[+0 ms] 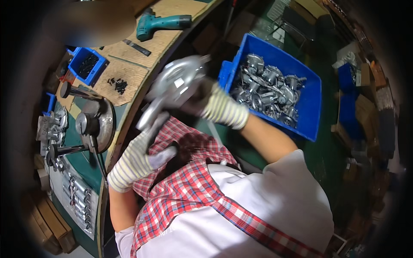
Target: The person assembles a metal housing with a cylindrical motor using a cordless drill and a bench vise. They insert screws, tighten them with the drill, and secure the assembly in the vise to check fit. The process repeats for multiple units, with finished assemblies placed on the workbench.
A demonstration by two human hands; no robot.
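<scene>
A shiny silver cast-metal part with a round domed body and a projecting arm (180, 77) is held up over the bench edge, blurred by motion. My right hand (215, 103), in a striped knit glove with a dark palm, grips its near side; the fingers are partly hidden behind the metal. Below the part's arm, my left hand (140, 159) wears a matching glove. Its thumb and fingers are spread, with the fingertips close to the arm; whether they touch it I cannot tell.
On the bench at left stand a round metal fixture with posts (97, 120), a small blue bin of black pieces (104, 64), a pile of small black screws (120, 86) and a teal power drill (161, 26). A large blue crate (313, 107) at right holds many similar metal parts.
</scene>
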